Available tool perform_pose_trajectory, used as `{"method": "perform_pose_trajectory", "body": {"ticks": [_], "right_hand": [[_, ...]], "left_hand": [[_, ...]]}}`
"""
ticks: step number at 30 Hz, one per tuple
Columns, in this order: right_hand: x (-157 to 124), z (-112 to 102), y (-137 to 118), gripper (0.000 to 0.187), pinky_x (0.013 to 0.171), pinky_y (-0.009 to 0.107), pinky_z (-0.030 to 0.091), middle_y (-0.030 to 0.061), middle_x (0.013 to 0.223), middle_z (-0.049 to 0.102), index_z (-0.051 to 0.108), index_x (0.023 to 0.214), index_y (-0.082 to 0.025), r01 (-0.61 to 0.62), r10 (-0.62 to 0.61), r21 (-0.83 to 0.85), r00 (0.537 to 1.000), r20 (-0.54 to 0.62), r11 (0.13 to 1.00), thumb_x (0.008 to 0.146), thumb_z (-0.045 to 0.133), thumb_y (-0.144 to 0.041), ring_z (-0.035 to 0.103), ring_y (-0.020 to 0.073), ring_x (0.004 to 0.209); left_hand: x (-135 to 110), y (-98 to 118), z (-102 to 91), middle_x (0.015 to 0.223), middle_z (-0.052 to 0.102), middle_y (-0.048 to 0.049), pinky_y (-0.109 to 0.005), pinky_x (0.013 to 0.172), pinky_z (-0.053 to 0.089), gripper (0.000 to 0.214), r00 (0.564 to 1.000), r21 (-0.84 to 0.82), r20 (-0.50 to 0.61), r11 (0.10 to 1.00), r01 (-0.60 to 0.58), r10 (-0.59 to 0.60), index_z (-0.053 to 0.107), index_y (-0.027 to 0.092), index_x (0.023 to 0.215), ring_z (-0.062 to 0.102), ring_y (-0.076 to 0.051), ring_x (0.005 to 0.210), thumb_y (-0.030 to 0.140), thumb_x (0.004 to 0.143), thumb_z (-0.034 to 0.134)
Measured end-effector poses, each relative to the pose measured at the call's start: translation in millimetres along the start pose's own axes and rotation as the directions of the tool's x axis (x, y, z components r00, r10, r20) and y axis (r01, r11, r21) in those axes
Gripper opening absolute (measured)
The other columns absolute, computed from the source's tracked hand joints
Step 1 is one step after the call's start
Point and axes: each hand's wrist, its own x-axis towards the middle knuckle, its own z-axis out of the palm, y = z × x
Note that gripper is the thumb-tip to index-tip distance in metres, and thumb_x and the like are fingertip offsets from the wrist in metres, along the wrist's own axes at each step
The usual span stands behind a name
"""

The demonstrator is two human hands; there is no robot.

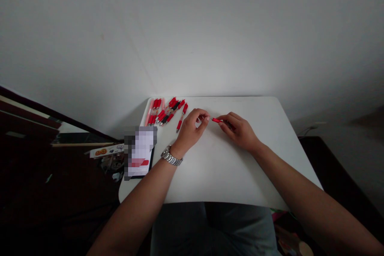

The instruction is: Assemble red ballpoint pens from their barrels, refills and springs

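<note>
My right hand (239, 129) grips a red pen (216, 120) over the middle of the white table, its tip pointing left. Facing that tip, my left hand (195, 125) has thumb and forefinger pinched close together. Whatever small thing is between them, if anything, is too small to make out. Just left of my left hand lies a single red pen (181, 118) with a clear middle. Beyond it is a loose pile of red and black pens (170, 111), and farther left several red pens (154, 112) lie side by side.
A phone or tablet (141, 154) with a blurred screen lies at the left edge of the white table (228, 172). A pale wall (210, 40) rises behind the table's far edge. Cluttered items (112, 160) sit below on the left.
</note>
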Motion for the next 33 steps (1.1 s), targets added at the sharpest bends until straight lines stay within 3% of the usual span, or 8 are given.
{"method": "perform_pose_trajectory", "body": {"ticks": [9, 19, 23, 27, 33], "right_hand": [[-0.4, 0.7, 2.9, 0.026, 0.065, 0.029, 0.045, 0.0056, 0.089, 0.061, 0.07, 0.113, -0.019, -0.02, 0.02, -0.017, 1.0, -0.016, 1.0, 0.104, 0.052, -0.036, 0.056, 0.0145, 0.068], [-1.3, 1.5, 5.8, 0.027, 0.062, 0.029, 0.044, 0.0056, 0.088, 0.062, 0.07, 0.112, -0.02, -0.032, 0.031, -0.016, 0.999, -0.037, 0.999, 0.103, 0.052, -0.038, 0.054, 0.014, 0.065], [-1.5, 1.1, 5.8, 0.026, 0.062, 0.029, 0.043, 0.0052, 0.088, 0.062, 0.07, 0.111, -0.019, -0.032, 0.031, -0.024, 0.999, -0.036, 0.999, 0.103, 0.053, -0.036, 0.054, 0.0133, 0.064], [-1.5, 0.6, 5.4, 0.026, 0.062, 0.029, 0.043, 0.0053, 0.089, 0.062, 0.07, 0.113, -0.019, -0.036, 0.035, -0.021, 0.999, -0.028, 0.999, 0.103, 0.053, -0.036, 0.055, 0.0137, 0.066], [-1.3, 0.8, 5.1, 0.026, 0.062, 0.03, 0.042, 0.0055, 0.088, 0.062, 0.07, 0.112, -0.019, -0.035, 0.034, -0.022, 0.999, -0.025, 0.999, 0.103, 0.053, -0.036, 0.054, 0.014, 0.065]], "left_hand": [[-1.2, -5.9, 0.4, 0.097, 0.065, -0.003, -0.031, 0.083, 0.053, 0.016, 0.996, -0.081, -0.083, 0.996, 0.039, -0.046, 0.057, 0.022, 0.102, 0.063, -0.015, 0.088, 0.038, 0.102, 0.056], [0.6, -7.0, -3.2, 0.105, 0.071, -0.0069, -0.034, 0.09, 0.056, 0.011, 0.989, -0.232, -0.119, 0.971, 0.063, -0.093, 0.049, 0.022, 0.101, 0.069, -0.015, 0.094, 0.031, 0.103, 0.055], [1.7, -8.6, -7.4, 0.104, 0.07, -0.0056, -0.033, 0.087, 0.056, 0.008, 0.987, -0.12, -0.137, 0.991, 0.066, -0.082, 0.052, 0.022, 0.103, 0.068, -0.015, 0.095, 0.026, 0.101, 0.059], [1.3, -10.6, -14.9, 0.108, 0.068, -0.0041, -0.035, 0.087, 0.054, 0.017, 0.991, 0.115, -0.123, 0.992, 0.057, -0.043, 0.054, 0.023, 0.11, 0.066, -0.016, 0.094, 0.015, 0.096, 0.061], [1.1, -13.0, -22.6, 0.11, 0.07, -0.0037, -0.041, 0.095, 0.05, 0.028, 1.0, 0.413, 0.014, 0.91, -0.019, 0.014, 0.057, 0.023, 0.112, 0.065, -0.022, 0.102, 0.008, 0.09, 0.066]]}}
